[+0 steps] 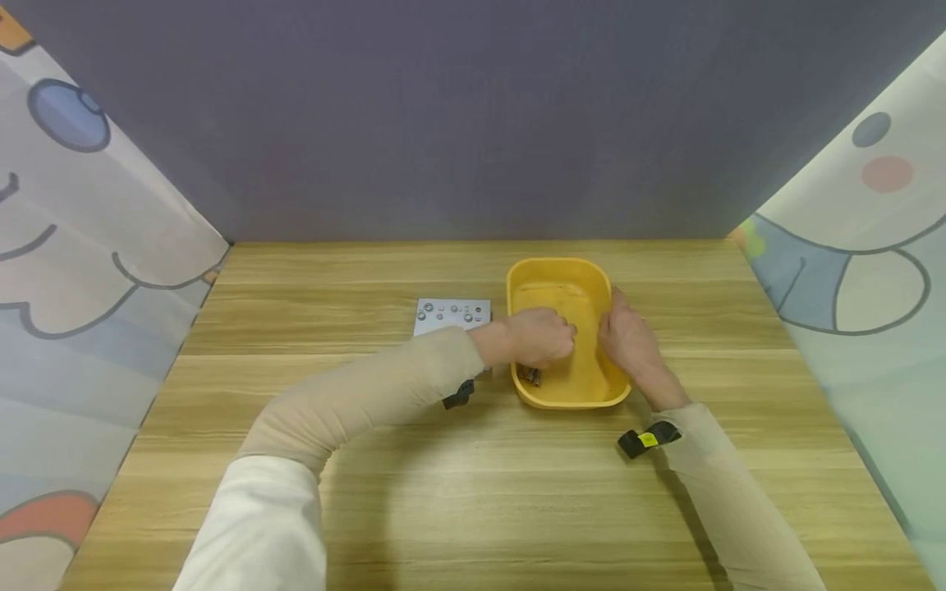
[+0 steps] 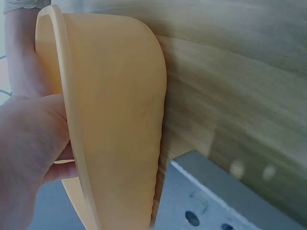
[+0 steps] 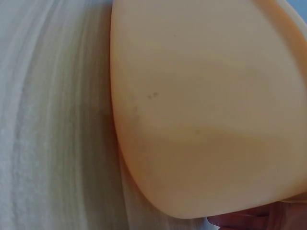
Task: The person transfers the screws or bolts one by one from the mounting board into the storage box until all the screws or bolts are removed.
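A yellow plastic bin [image 1: 572, 386] stands on the table. My left hand [image 1: 543, 337] reaches over its left rim, fingers bent down inside; whether they pinch anything is hidden. In the left wrist view, that hand [image 2: 33, 139] passes over the rim, thumb and fingertips partly behind the wall. Small dark metal pieces [image 1: 530, 376] lie in the bin's near left corner. My right hand [image 1: 631, 341] grips the bin's right side at the rim. In the right wrist view only some of its fingers [image 3: 244, 221] show, against the bin's outer wall.
Left of the bin sits a grey metal block [image 1: 452, 315] with holes and screw heads, partly covered by my left forearm. Wood-grain table [image 1: 473, 492] surrounds them. A dark panel [image 1: 473, 123] rises at the back, with printed curtains [image 1: 89, 246] at the sides.
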`<state>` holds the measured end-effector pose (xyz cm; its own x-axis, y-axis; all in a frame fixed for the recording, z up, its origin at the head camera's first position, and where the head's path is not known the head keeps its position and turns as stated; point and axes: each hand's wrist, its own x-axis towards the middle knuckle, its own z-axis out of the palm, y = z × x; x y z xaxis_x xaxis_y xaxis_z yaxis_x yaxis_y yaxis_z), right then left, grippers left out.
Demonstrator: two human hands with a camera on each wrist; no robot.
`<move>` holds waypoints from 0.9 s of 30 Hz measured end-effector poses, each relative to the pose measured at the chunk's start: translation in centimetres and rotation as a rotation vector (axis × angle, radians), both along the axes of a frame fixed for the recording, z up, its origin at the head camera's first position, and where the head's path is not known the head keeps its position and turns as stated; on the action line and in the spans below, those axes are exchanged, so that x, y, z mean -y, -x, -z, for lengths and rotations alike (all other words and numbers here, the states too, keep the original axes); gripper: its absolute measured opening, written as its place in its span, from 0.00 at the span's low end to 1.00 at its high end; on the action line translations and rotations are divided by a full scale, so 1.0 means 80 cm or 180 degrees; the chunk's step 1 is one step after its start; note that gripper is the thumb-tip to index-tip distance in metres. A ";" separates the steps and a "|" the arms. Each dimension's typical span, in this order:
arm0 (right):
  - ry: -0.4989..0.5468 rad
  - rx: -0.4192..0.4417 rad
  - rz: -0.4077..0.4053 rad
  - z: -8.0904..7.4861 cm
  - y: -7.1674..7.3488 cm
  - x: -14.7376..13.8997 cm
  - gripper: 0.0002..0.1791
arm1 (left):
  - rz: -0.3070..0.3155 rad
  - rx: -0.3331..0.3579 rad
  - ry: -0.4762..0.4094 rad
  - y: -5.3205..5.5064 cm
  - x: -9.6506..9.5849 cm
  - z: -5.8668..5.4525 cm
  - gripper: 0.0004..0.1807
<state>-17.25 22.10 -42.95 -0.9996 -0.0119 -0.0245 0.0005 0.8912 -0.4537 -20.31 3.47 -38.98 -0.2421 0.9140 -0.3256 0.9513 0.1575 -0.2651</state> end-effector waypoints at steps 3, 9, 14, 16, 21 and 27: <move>-0.0008 -0.0021 0.0004 0.001 0.000 0.000 0.30 | 0.0019 -0.0033 -0.0069 -0.002 0.000 0.002 0.12; -0.0014 -0.0063 0.0003 0.001 0.000 0.000 0.30 | -0.0132 0.0191 -0.0270 -0.007 -0.001 0.005 0.12; -0.0003 -0.0113 -0.0006 0.002 0.000 0.000 0.29 | -0.0182 0.0322 -0.0464 -0.009 -0.003 0.002 0.15; 0.0004 -0.0144 -0.0007 0.002 -0.001 0.000 0.29 | -0.0198 0.0372 -0.0583 -0.010 -0.003 0.001 0.15; 0.0004 -0.0208 -0.0044 0.003 -0.001 -0.001 0.28 | -0.0336 0.0671 -0.1007 -0.012 0.000 -0.005 0.13; 0.0026 -0.0160 -0.0031 0.003 -0.002 -0.002 0.28 | -0.0454 0.0807 -0.1312 -0.015 0.009 -0.012 0.13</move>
<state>-17.12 22.24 -43.20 -0.9994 -0.0215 0.0258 -0.0310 0.8873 -0.4602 -19.12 2.78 -38.03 -0.3340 0.9425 -0.0093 0.9391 0.3335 0.0830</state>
